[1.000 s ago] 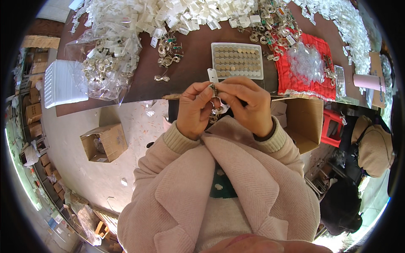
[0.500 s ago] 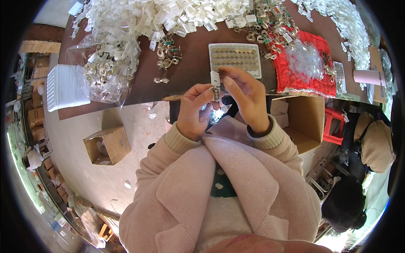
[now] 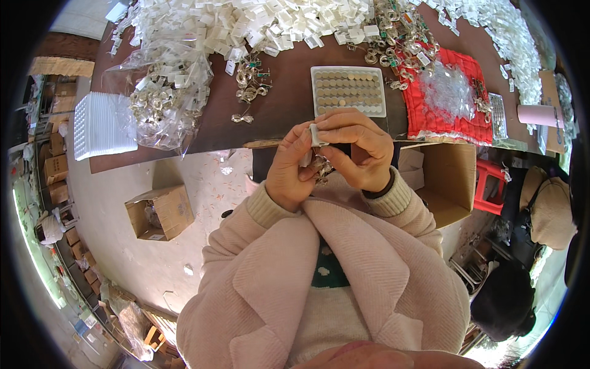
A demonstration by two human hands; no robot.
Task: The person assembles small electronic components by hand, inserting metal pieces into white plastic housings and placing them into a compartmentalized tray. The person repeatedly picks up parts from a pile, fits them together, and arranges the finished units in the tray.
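Observation:
Just past the table's near edge, both my hands meet around a small white battery box (image 3: 316, 134). My left hand (image 3: 287, 165) is closed and pinches its left side between thumb and fingers. From the right, my right hand (image 3: 364, 152) grips the same box, its fingers over the top and its thumb below. A coil of thin wire (image 3: 322, 170) hangs beneath the box, between my hands; part of it is hidden by my fingers. Beyond them lies a white tray (image 3: 383, 103) with rows of round button cells (image 3: 349, 87).
White plastic cases (image 3: 264, 21) heap along the far side. Wire coils (image 3: 251, 80) lie left of the tray, near a clear bag (image 3: 169, 92) and stacked white trays (image 3: 101, 129). A red cloth (image 3: 424, 117) lies right. Cardboard boxes (image 3: 172, 212) and a red stool (image 3: 490, 184) stand below.
My right hand has moved down and left onto the battery box. The upright white flap above it no longer shows. The bright glow beneath my fingers is gone. The view has shifted slightly.

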